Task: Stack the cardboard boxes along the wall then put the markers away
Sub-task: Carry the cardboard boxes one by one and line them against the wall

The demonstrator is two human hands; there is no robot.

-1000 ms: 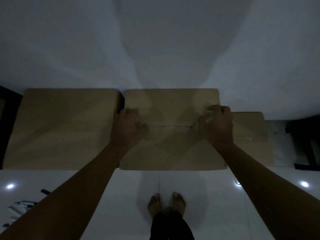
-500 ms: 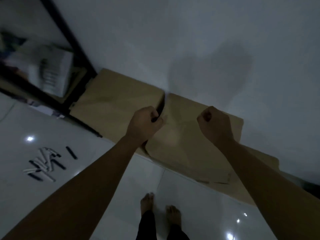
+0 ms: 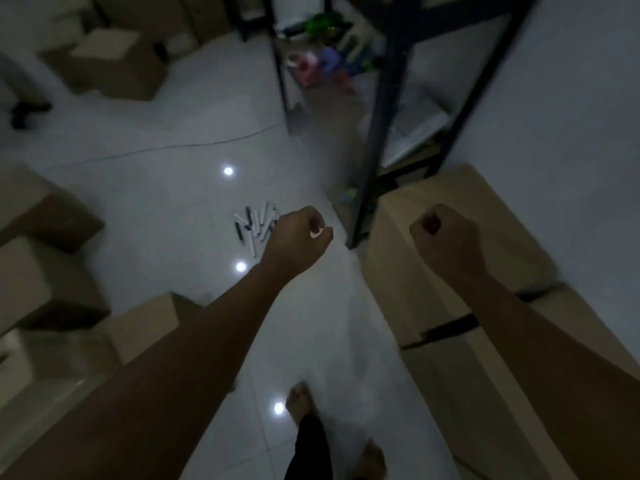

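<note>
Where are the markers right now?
The markers lie in a loose pile on the white floor, just beyond the left hand and left of the black shelf leg.

Left hand point(image 3: 294, 233), right hand point(image 3: 446, 237): both hands fisted, empty, arms outstretched forward.

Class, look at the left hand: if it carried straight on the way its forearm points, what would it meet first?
Probably the black shelf leg; the left hand is a closed fist aimed that way, though depth is unclear.
</note>
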